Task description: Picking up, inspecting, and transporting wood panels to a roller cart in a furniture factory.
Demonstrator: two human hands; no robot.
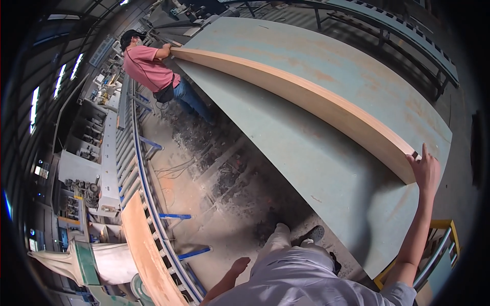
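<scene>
The right hand (pixel 426 171) is pressed against the near end of a long, pale tan wooden board (pixel 306 97), fingers curled over its square-cut corner, gripping it. The board has a smooth, flat face with fine grain and lies lengthwise on a large grey-green table (pixel 326 168) whose matte top shows rusty scuffs. At the far end, a co-worker in a pink shirt (pixel 148 66) holds the board's other end with both hands. The left hand (pixel 239 265) hangs loose and open beside the person's pale trouser leg, holding nothing. Sawdust covers the concrete floor (pixel 204 204), beside a metal roller conveyor (pixel 143 188) carrying another tan wooden panel (pixel 145 250).
</scene>
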